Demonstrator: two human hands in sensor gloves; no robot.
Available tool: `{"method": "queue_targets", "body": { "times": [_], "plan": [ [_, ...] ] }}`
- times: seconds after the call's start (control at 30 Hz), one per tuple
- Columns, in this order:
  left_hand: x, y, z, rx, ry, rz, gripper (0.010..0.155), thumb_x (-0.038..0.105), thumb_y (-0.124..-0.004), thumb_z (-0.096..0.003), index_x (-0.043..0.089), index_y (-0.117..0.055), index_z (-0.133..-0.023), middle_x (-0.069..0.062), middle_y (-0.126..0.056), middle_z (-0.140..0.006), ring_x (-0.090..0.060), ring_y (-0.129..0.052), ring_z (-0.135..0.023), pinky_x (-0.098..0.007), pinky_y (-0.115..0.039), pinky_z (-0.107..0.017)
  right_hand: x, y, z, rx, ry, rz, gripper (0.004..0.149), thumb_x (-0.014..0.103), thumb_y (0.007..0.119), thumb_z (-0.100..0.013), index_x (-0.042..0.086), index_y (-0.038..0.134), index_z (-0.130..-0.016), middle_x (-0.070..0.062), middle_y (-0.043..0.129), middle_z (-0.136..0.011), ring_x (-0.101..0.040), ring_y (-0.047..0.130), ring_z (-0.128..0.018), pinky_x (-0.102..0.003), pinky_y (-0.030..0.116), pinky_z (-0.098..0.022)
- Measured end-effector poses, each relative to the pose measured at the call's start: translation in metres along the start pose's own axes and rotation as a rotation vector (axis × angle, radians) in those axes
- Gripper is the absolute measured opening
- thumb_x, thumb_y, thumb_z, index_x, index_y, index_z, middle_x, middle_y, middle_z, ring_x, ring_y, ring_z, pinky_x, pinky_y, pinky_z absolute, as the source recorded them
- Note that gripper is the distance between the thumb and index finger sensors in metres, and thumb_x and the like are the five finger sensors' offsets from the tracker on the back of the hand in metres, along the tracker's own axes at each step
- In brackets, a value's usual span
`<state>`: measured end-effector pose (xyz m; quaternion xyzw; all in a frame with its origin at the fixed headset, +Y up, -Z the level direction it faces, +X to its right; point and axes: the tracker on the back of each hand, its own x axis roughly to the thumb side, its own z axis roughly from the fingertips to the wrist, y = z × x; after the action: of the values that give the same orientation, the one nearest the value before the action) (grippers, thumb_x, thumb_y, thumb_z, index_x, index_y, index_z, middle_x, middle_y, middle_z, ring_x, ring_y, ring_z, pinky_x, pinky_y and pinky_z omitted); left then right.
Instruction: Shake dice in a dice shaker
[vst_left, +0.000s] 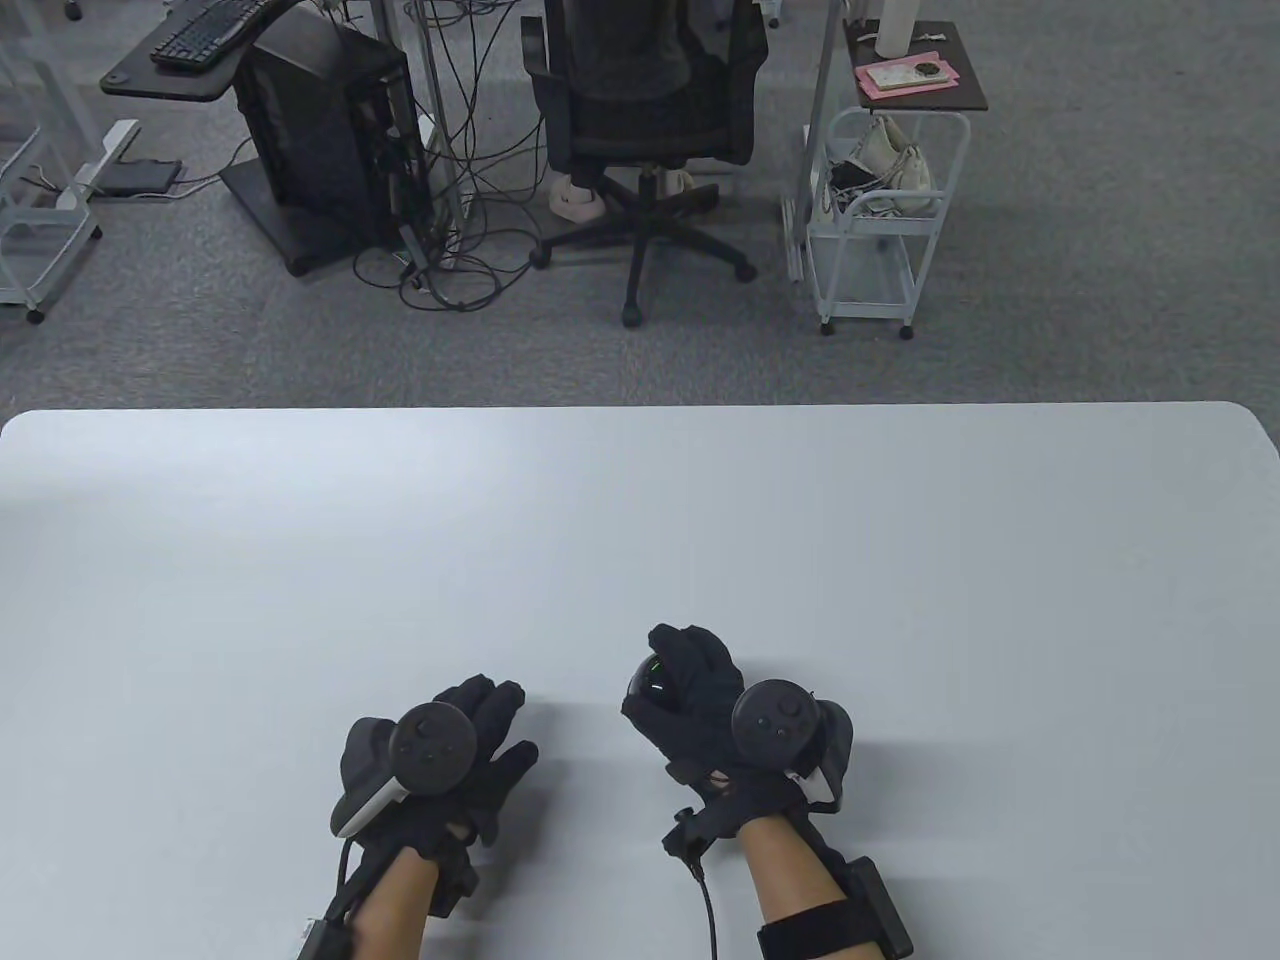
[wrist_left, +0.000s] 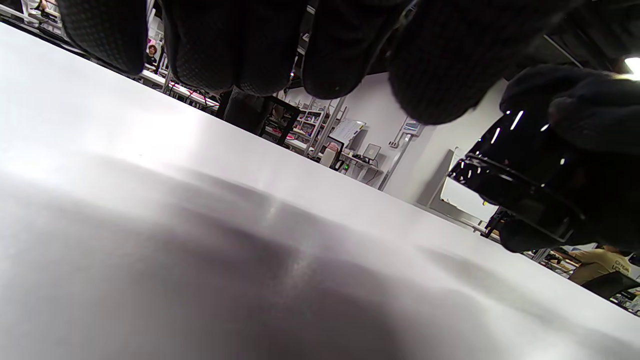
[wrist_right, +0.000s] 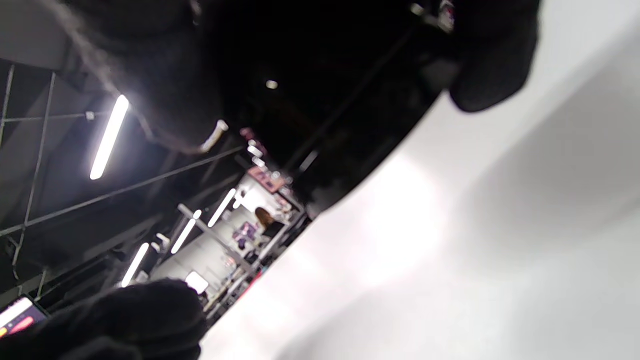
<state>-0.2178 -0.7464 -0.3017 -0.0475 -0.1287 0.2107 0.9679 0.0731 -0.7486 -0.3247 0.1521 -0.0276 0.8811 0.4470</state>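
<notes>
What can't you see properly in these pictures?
- Dice: hidden in every view; the glossy black dice shaker is opaque and wrapped by the gloved right hand.
- Shaker in the right wrist view: a dark blur.
- Left hand: whether it touches the white table is unclear.

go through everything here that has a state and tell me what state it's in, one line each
Shaker: gripped in the right hand, lifted off the table; dice not visible.
Right hand: fingers wrapped around the shaker.
Left hand: holds nothing, low over the table.
</notes>
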Motion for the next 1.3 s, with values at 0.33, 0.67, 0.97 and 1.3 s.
{"method": "queue_targets", "body": {
  "times": [0.33, 0.67, 0.97, 1.3],
  "plan": [
    [0.001, -0.001, 0.001, 0.002, -0.008, 0.003, 0.066, 0.053, -0.076, -0.0520, 0.025, -0.057, -0.108, -0.020, -0.057, -0.112, -0.048, -0.061, -0.102, -0.068, -0.059, -0.066, -0.003, 0.007, -0.001, 0.041, 0.035, 0.058, 0.069, 0.046, 0.086, -0.055, 0.029, 0.050, -0.111, -0.025, 0.044, -0.111, -0.057, 0.057, -0.098, -0.069, 0.075, -0.059],
    [-0.003, -0.002, 0.000, -0.002, 0.016, -0.011, 0.066, 0.053, -0.076, -0.0519, 0.024, -0.057, -0.108, -0.020, -0.058, -0.112, -0.049, -0.061, -0.101, -0.068, -0.059, -0.066, 0.058, -0.045, 0.018, -0.348, -0.397, -0.085, 0.070, 0.050, 0.082, -0.055, 0.034, 0.043, -0.110, -0.020, 0.037, -0.113, -0.052, 0.052, -0.102, -0.066, 0.074, -0.063],
    [-0.001, -0.003, 0.000, -0.009, 0.006, -0.012, 0.066, 0.053, -0.076, -0.0520, 0.024, -0.057, -0.108, -0.020, -0.058, -0.112, -0.049, -0.061, -0.101, -0.068, -0.059, -0.066, -0.001, -0.004, 0.000, -0.047, -0.011, -0.005, 0.069, 0.047, 0.086, -0.055, 0.029, 0.051, -0.111, -0.025, 0.045, -0.111, -0.057, 0.058, -0.097, -0.069, 0.076, -0.057],
    [-0.001, -0.003, 0.000, -0.012, 0.005, -0.010, 0.066, 0.052, -0.076, -0.0521, 0.024, -0.057, -0.108, -0.020, -0.058, -0.112, -0.049, -0.061, -0.101, -0.068, -0.059, -0.066, -0.010, -0.003, 0.001, -0.013, 0.027, 0.018, 0.069, 0.046, 0.086, -0.055, 0.029, 0.050, -0.111, -0.025, 0.044, -0.111, -0.057, 0.058, -0.097, -0.069, 0.076, -0.058]
  ]
}}
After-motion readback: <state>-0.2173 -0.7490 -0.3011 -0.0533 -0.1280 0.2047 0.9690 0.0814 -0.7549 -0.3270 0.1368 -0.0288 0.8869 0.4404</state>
